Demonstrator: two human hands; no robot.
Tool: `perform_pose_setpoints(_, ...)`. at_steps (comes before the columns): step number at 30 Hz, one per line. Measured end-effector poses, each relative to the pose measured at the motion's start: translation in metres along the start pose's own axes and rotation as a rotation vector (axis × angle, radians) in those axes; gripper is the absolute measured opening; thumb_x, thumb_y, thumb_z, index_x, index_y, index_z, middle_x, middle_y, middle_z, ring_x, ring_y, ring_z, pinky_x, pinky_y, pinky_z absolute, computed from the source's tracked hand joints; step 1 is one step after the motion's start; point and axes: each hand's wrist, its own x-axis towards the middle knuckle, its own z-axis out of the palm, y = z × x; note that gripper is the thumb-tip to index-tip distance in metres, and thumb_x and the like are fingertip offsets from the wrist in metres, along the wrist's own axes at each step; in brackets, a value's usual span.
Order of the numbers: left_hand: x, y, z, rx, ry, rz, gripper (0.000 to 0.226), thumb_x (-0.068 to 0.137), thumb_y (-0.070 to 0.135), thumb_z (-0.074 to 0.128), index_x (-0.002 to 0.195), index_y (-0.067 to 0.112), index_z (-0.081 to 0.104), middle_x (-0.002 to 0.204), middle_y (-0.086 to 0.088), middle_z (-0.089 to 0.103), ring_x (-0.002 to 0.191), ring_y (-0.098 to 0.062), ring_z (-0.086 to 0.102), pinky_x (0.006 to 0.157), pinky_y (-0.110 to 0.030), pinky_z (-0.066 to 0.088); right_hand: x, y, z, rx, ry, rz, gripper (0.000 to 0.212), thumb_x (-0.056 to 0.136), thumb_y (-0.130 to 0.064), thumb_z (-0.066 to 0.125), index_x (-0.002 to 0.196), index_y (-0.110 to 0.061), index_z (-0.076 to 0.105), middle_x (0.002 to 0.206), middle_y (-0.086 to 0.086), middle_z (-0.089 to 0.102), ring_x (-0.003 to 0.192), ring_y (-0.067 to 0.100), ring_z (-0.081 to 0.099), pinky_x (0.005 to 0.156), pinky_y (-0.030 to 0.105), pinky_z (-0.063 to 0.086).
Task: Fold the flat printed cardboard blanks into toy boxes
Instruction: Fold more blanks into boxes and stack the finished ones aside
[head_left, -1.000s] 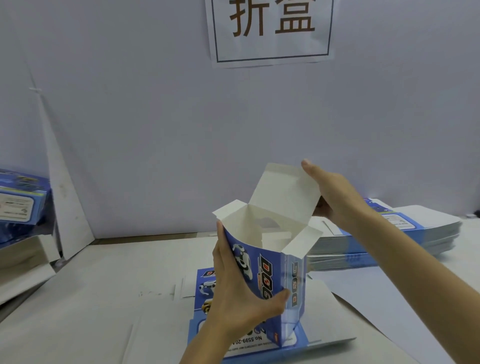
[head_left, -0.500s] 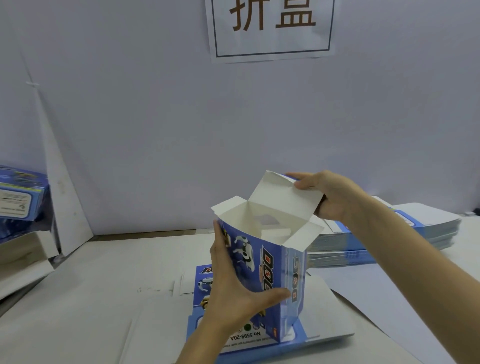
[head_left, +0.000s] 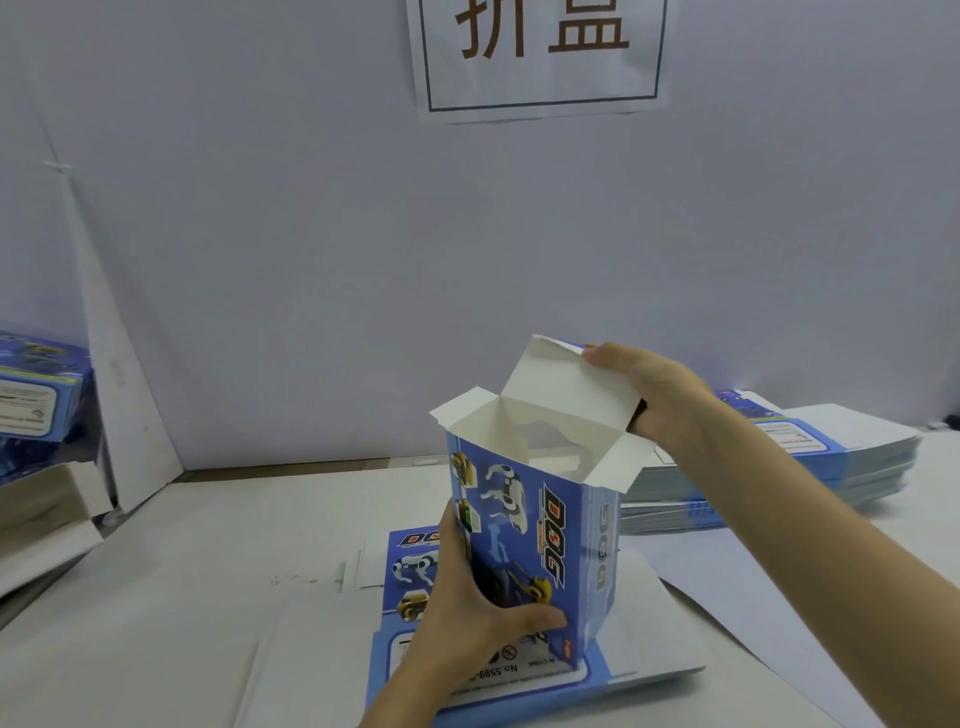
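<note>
Box stands upright on a flat blank, top open. Left hand grips its lower body, thumb across the front; right hand pinches the raised lid at its tuck edge. Closing the top looks in hand: next, side flaps should fold in, then lid tucks down

On the wall ahead of you, the paper sign carries two large brown characters, 折盒, in a dark frame. The upright box reads DOG down its front and again on its narrow side. The flat blank at the near edge of the bench shows DOG too; by the box's foot, upside down to you, stand No 5599 and IN CHINA.
</note>
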Motion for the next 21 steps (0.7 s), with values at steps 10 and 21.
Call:
perform_pose_setpoints(10,-0.001,0.011,-0.027,-0.139,-0.037,-0.09,0.077,0.057,0.035,0.085,0.121,0.025,0.044,0.097,0.005,0.075,0.084,-0.021,0.073,0.065,-0.027,0.058,-0.009,0.003,-0.002,-0.061,-0.275,-0.109,0.019,0.087,-0.021,0.064,0.104,-0.018,0.071,0.091,0.007,0.071,0.069,0.019,0.068,0.059,0.025,0.056)
perform_pose_setpoints(21,0.006,0.014,-0.027,-0.36,0.203,-0.024,0.049,0.065,0.036,0.067,0.111,0.023,0.057,0.083,0.008,0.075,0.073,-0.009,0.071,0.054,-0.02,0.054,-0.026,0.067,-0.012,0.091,-0.245,-0.299,0.069,0.08,-0.054,0.044,0.142,-0.023,0.04,0.136,0.008,0.054,0.112,0.021,0.059,0.093,0.038,0.047)
